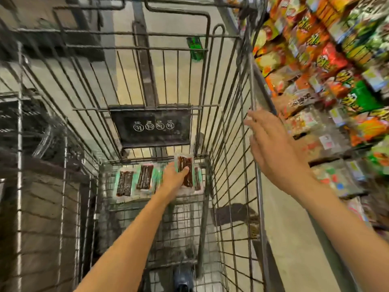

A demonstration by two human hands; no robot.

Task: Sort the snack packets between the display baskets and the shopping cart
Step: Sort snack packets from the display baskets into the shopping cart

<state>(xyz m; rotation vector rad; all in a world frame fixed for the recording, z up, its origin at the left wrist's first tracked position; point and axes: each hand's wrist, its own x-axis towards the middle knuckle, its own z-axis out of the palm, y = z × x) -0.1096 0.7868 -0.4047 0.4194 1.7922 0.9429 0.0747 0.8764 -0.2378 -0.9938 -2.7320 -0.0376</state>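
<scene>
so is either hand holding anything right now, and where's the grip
The left hand holds a snack packet by its left edge, thumb across the front. The right hand is open beside the cart rim and holds nothing.

Two bare forearms end in a bare left hand (174, 175) and right hand (271, 148).

- The left grip (174, 178) covers part of the clear packet of dark brown strips (185, 165) it pinches; its fingers underneath are hidden.
- At that packet's 3 o'clock, a second clear packet (197, 180) shows only a narrow edge.
- The right grip (271, 144) has blurred fingertips; contact with the grey wire shopping cart (231, 123) wall cannot be told.
- The colourful snack bags (328, 60) at 2 o'clock are smeared, print unreadable, cut by the right edge.
- Symbols on the black plastic flap (150, 140) are too small to read.
</scene>
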